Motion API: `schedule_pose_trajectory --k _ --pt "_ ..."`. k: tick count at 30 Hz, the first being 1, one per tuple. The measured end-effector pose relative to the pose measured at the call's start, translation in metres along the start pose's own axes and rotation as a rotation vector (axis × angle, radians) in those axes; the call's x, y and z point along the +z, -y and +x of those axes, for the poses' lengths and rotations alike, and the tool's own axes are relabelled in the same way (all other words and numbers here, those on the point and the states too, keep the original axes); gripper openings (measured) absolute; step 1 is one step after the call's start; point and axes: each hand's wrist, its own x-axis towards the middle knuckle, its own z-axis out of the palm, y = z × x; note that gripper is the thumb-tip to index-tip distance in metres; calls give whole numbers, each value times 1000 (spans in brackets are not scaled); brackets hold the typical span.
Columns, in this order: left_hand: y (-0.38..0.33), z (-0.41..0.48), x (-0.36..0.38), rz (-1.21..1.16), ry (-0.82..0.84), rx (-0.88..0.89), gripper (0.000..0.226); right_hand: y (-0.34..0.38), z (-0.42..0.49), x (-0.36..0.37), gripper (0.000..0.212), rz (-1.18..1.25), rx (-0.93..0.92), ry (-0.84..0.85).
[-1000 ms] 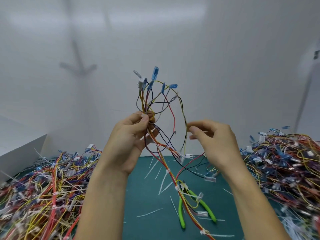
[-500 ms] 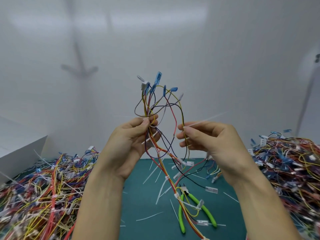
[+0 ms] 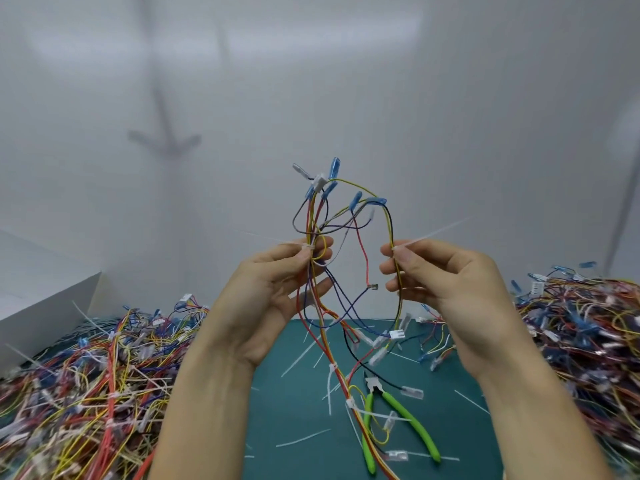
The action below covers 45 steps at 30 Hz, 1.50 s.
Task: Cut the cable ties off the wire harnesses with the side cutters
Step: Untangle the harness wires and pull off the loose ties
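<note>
Harness hangs upright between both hands. Left hand pinches it at one cable tie. Right hand pinches a second tie, tail pointing up-right. Two lower ties hang beneath. One pair of side cutters lies on the mat below, nearer the right hand, handles toward the person.

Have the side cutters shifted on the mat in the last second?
No. The side cutters lie in the same spot on the green mat, beside the same cut tie scrap.
</note>
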Motion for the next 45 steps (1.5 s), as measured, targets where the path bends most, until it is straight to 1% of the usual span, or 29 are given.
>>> schedule_pose_trajectory --k 7,11,17,19,22,24,26,27,29,30,31,33,36,38,43,45 --pt "1 1 -1 -46 38 -2 27 -2 0 2 14 -50 12 -63" --pt "2 1 1 -64 63 -5 38 -4 1 3 13 -89 16 -111" --pt "3 1 4 -91 86 -15 34 -6 3 2 14 -120 56 -151" --pt "4 1 5 -69 76 -5 37 -7 4 1 12 -184 64 -195" --pt "5 0 9 -4 58 19 39 -5 4 1 11 -360 -10 -286" --pt "5 -1 13 56 35 37 36 2 0 2 10 -398 -98 -314" --pt "7 -2 17 83 -13 56 34 9 -4 5 9 -389 -179 -255" --pt "8 -2 21 76 -35 68 33 13 -7 8 8 -390 -200 -179" --pt "11 -2 28 48 -73 94 39 18 -11 15 6 -401 -190 13" --pt "12 -2 30 45 -96 109 44 19 -12 18 12 -402 -166 77" --pt "13 -1 32 52 -122 129 47 18 -13 21 17 -407 -145 99" --pt "14 -2 34 79 -148 177 45 17 -14 24 22 -449 -142 51" --pt "15 -5 37 116 -118 225 35 19 -17 27 29 -495 -165 2" --pt "16 -7 40 151 -91 230 33 19 -16 26 26 -473 -168 -25" --pt "8 -12 37 269 14 185 30 15 -10 20 10 -236 -86 -41" --pt "3 -14 32 337 -6 203 28 13 -9 18 17 -188 -77 -85"
